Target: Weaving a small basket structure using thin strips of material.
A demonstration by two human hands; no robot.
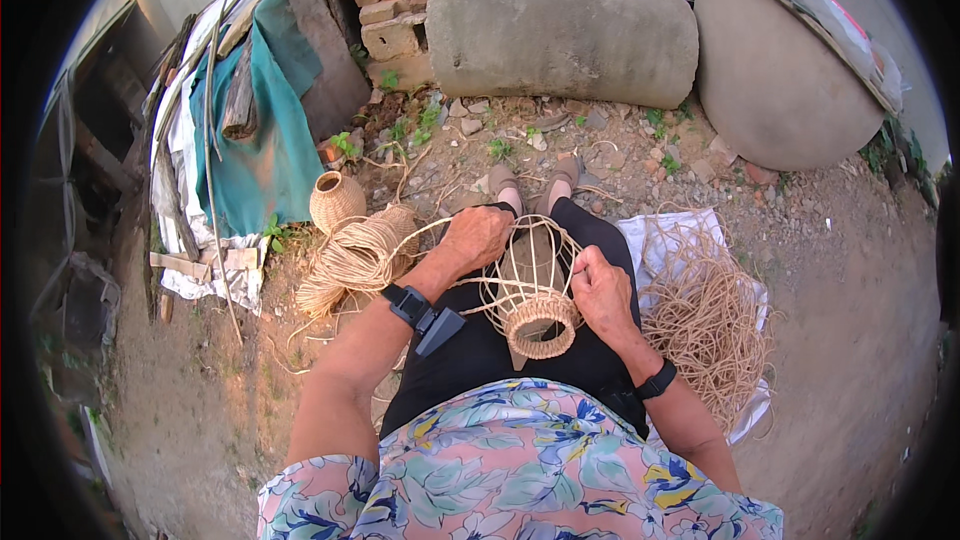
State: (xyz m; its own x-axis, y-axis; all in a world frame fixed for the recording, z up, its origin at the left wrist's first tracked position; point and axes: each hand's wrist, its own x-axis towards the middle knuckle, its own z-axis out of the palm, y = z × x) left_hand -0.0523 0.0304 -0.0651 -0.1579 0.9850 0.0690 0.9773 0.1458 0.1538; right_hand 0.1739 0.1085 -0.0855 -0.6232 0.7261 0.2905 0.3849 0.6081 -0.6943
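Observation:
A partly woven basket (522, 316) rests in my lap, its tight woven ring towards me. Bare, bowed ribs spread from that ring to the far side, with gaps between them. At its far left edge, my left hand (477, 236) is closed around cord of the basket; a strand trails from there to the left. Against the right side of the ribs, my right hand (601, 292) is curled in a fist on the basket's cord, its fingertips hidden. A thick coil of straw-coloured cord (352, 262) lies left of my knees, with a small woven vase-shaped basket (337, 202) behind it.
Loose cord (708, 318) is heaped over a white sack (635, 232) to my right. Beyond my feet lie a concrete cylinder (560, 40) and a big round slab (780, 70). Bricks (392, 38), sticks and a teal cloth (262, 155) border the far left.

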